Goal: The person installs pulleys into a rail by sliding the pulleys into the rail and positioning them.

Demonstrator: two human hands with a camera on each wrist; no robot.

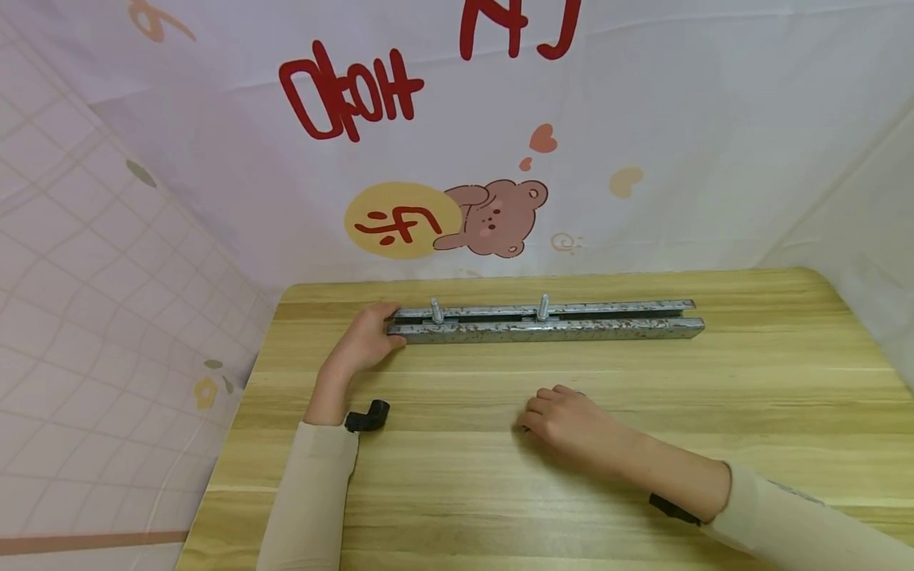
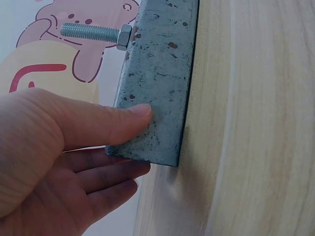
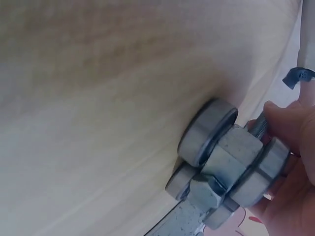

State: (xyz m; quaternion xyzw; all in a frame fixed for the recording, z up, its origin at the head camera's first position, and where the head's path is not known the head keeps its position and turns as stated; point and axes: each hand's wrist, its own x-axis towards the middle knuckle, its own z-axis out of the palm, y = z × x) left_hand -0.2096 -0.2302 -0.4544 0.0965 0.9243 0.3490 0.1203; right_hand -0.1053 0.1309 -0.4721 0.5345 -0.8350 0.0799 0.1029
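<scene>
A galvanized steel channel rail [image 1: 543, 330] with a slot along its top lies across the back of the table. Two threaded bolts, a left bolt [image 1: 436, 311] and a right bolt [image 1: 544, 308], stand up out of the slot. My left hand [image 1: 367, 337] grips the rail's left end, the thumb [image 2: 133, 120] flat on its front face. Nearer the front, my right hand [image 1: 567, 420] is low over the table. In the right wrist view it pinches a roller trolley [image 3: 231, 157] by its threaded stud [image 3: 259, 127]; the head view mostly hides this trolley under the hand.
Beneath everything is a light wood-grain table [image 1: 457, 492] with rounded back corners. A printed white cloth [image 1: 664, 103] hangs behind it, and another cloth side [image 1: 86, 317] stands at the left. Black wrist straps [image 1: 367, 416] show at the sleeve cuffs.
</scene>
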